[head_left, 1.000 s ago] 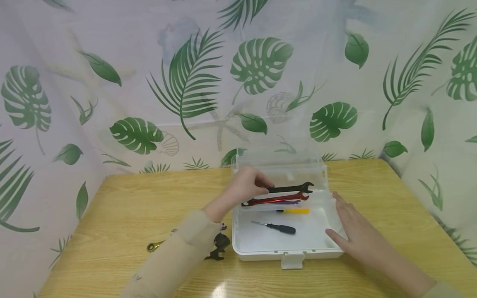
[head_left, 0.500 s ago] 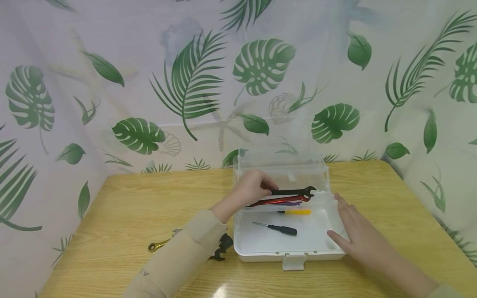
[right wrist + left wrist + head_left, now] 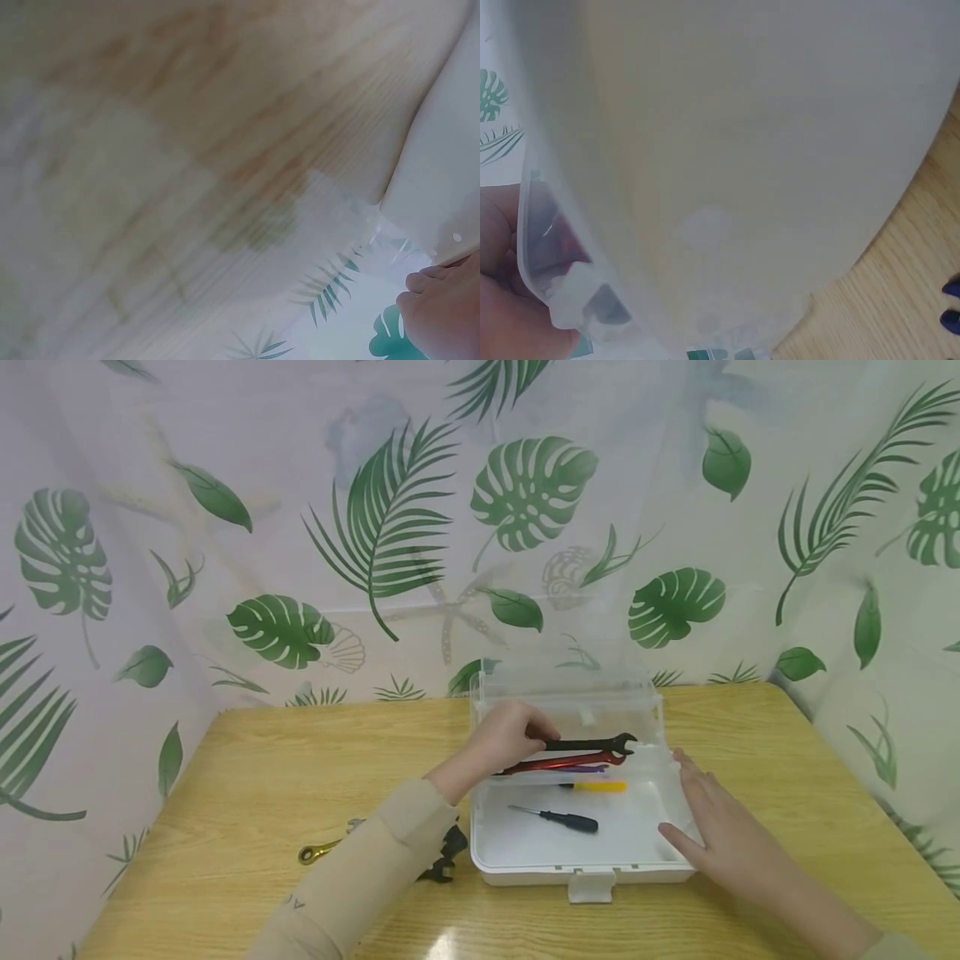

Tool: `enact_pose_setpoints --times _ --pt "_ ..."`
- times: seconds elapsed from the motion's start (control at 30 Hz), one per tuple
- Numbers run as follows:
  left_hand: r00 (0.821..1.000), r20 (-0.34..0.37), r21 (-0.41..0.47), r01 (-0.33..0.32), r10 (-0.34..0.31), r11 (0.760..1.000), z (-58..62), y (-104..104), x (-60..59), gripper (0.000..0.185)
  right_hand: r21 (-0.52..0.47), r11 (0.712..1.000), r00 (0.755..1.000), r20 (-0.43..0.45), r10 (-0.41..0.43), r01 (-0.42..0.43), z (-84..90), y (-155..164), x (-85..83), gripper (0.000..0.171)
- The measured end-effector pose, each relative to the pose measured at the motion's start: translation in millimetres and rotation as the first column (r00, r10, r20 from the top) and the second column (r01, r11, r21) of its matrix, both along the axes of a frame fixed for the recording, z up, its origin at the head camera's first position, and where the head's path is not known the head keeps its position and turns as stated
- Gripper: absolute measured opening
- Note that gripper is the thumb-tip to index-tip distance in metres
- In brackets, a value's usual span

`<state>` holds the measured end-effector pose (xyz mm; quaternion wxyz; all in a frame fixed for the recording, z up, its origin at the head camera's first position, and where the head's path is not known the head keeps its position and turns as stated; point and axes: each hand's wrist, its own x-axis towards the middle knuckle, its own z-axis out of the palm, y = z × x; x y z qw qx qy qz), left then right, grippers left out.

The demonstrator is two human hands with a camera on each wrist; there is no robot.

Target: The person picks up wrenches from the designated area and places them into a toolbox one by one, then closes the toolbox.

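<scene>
Black wrench point(image 3: 592, 744) only overhead

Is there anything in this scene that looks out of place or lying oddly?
Two tools lie outside the open plastic box: a ratchet wrench and a black tool on the table, partly hidden by the left sleeve. Nothing looks spilled or damaged. The left hand holds a black wrench over the box's tray.

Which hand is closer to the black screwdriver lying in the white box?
Right. The right hand rests flat against the white box's right wall, just beside the black screwdriver; the left hand is farther back, holding the black wrench.
</scene>
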<state>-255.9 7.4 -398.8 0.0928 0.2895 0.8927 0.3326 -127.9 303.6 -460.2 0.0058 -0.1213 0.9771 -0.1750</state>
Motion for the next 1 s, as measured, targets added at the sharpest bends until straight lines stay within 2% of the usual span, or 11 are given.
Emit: enact_pose_setpoints --times 0.4,0.63,1.0 --pt "1.0 -0.01 -0.009 -0.018 0.018 1.0 -3.4 -0.7 -2.6 0.018 0.0 1.0 1.0 0.021 -0.006 0.006 0.7 -0.9 -0.9 0.099" --pt "1.0 -0.005 0.025 -0.012 0.012 1.0 2.6 -5.5 0.8 0.018 -0.006 1.0 1.0 0.021 -0.004 0.004 -0.4 -0.6 -0.2 0.098" --pt "1.0 0.011 0.08 0.013 -0.014 0.997 9.7 -22.3 -0.4 0.017 0.008 1.0 1.0 0.019 -0.008 0.008 -0.3 -1.5 -0.6 0.099"
